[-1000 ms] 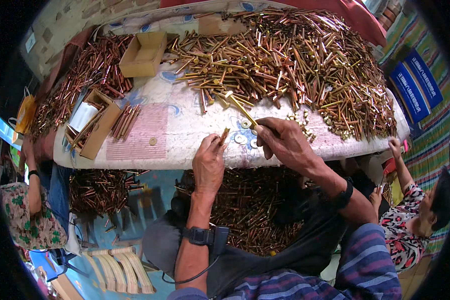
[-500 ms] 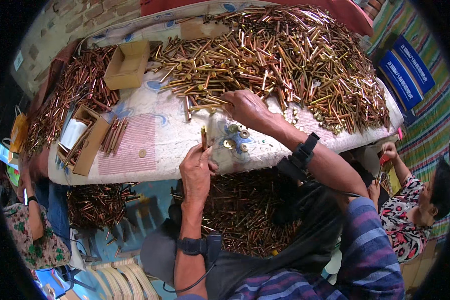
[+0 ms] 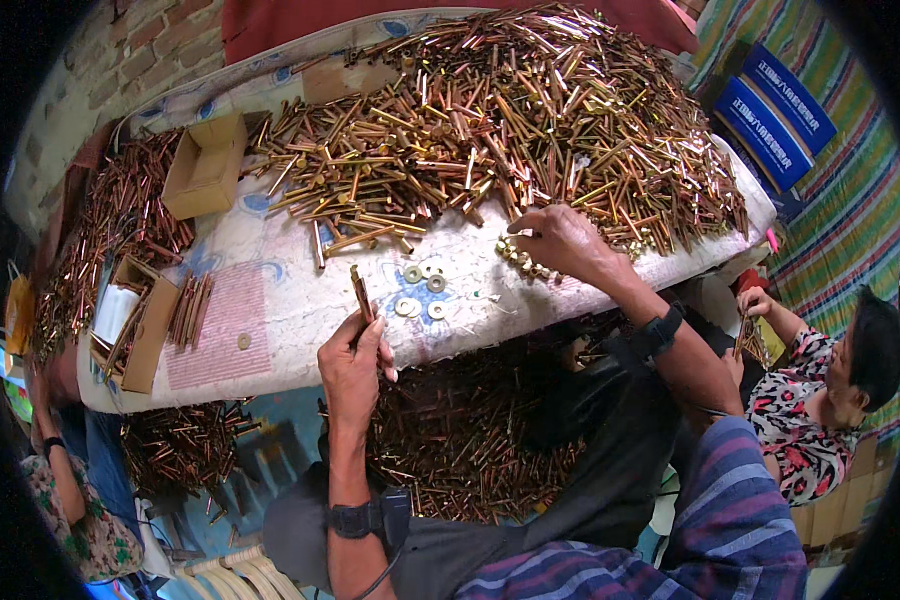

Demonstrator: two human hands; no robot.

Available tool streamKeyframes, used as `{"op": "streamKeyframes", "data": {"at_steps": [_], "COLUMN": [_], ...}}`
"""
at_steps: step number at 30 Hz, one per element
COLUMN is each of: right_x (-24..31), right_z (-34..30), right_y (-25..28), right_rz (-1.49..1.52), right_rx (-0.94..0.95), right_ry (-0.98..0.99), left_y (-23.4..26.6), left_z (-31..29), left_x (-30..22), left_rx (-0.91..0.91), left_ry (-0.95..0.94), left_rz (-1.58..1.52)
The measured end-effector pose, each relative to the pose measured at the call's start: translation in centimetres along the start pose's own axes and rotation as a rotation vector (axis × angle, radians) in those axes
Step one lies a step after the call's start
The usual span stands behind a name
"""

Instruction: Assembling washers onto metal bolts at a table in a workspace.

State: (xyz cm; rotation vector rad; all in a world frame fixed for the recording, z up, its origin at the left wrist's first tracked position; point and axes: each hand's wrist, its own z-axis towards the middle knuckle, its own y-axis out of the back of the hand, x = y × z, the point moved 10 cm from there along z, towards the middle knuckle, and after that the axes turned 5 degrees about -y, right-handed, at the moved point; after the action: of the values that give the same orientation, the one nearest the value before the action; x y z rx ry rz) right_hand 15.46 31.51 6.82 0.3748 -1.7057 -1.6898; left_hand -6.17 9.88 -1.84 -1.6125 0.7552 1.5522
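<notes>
My left hand (image 3: 353,365) is closed round a copper-coloured bolt (image 3: 360,287), which points up and slightly left above the table's front edge. Over a small cluster of brassy nuts (image 3: 530,262) reaches my right hand (image 3: 568,243), its fingers bent and apart, the tips right at the nuts. Whether a nut is touched is hard to make out. Between the two hands lie several loose washers (image 3: 436,284) on the cloth. Behind them a large heap of copper and brass bolts (image 3: 420,150) spreads across the table.
An open cardboard box (image 3: 206,170) stands at the back left; another cardboard box (image 3: 142,325) holds bolts, with a row of bolts (image 3: 190,312) beside it. More bolts (image 3: 470,440) are piled below the table. Blue boxes (image 3: 780,115) stand at the right, where another person (image 3: 820,400) works.
My right hand has moved right and nearer, from the bolt heap to the nuts. My left hand still holds the bolt, now tilted more to the left. The whole view has shifted.
</notes>
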Motion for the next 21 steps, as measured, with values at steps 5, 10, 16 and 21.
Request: {"op": "streamKeyframes", "data": {"at_steps": [5,10,16,21], "right_x": [1.3,1.1,1.2,3.1], "right_z": [0.6,1.0,0.9,-0.4], "right_y": [-1.9,-3.5,-3.4,-0.3], "right_rz": [-0.061,-0.213,-0.135,0.201], "right_rx": [-0.033,0.024,0.03,-0.067], "right_ry": [0.065,0.057,-0.021,-0.001], "left_y": [-0.8,-1.2,-1.0,-1.2], "left_z": [-0.6,-1.2,-1.9,-2.5], "left_x": [0.8,1.2,1.1,1.0], "left_rx": [0.055,0.081,0.122,0.158], "left_ry": [0.053,0.08,0.14,0.168], "left_rz": [-0.071,-0.045,-0.004,0.014]}}
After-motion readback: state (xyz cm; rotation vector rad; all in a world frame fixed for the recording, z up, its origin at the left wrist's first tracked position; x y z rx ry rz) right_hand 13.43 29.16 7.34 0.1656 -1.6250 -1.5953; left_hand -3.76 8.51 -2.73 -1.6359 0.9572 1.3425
